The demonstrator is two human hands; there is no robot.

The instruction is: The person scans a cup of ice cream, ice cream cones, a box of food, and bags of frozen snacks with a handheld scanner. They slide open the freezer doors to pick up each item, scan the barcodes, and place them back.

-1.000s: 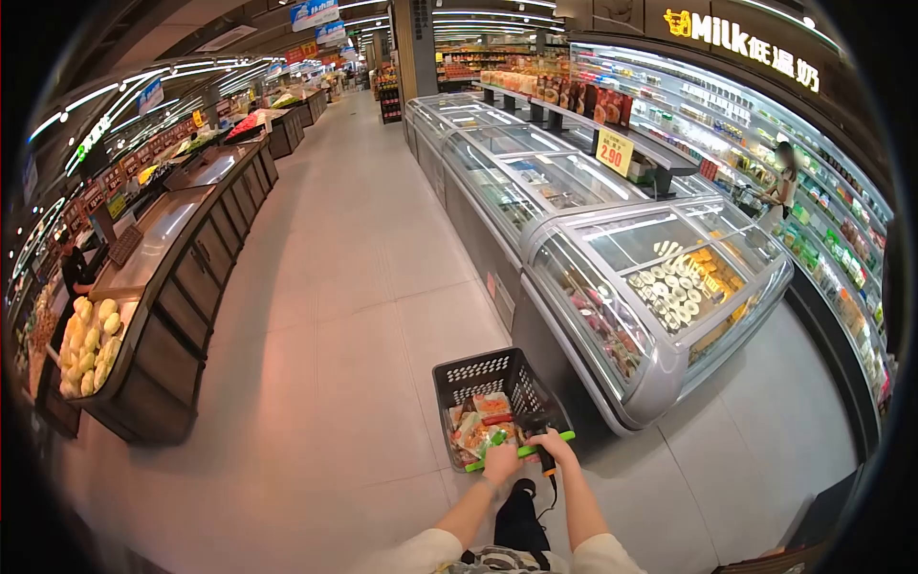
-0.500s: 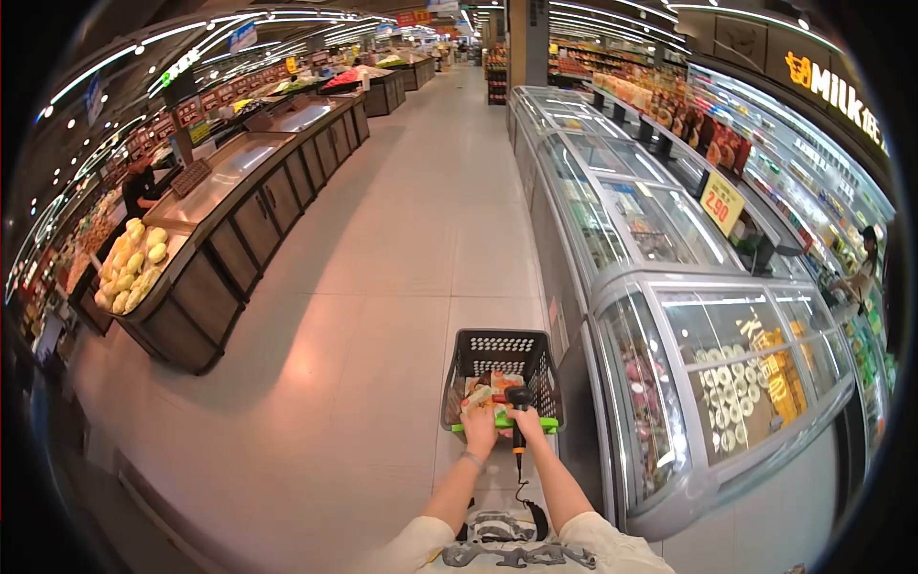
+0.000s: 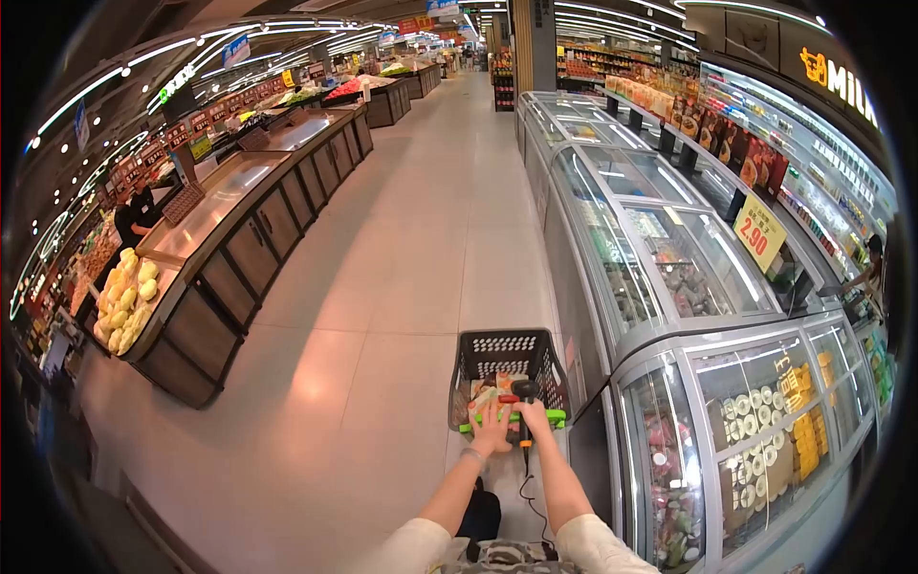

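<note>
A black perforated cart basket (image 3: 507, 342) with a bright green handlebar (image 3: 557, 418) is in front of me, with colourful packs (image 3: 485, 390) inside. My left hand (image 3: 491, 430) lies over the left part of the bar, fingers spread and stretched forward. My right hand (image 3: 537, 417) is closed at the bar around the grip of a black handheld scanner (image 3: 525, 388). A red part points left from the scanner's head, and a dark cord hangs from its orange lower end. Whether the right fingers also grip the bar is hidden.
Glass-topped freezers (image 3: 660, 287) run close along the right, with a yellow price sign (image 3: 758, 234) above. On the left, a long wooden counter (image 3: 258, 244) carries pale yellow produce (image 3: 124, 301), with a person (image 3: 134, 215) behind it. The tiled aisle (image 3: 402, 239) stretches ahead between them.
The cart and I have moved forward along the aisle; the freezers and counter appear nearer. My left hand's fingers have gone from curled near the basket to spread over the handlebar.
</note>
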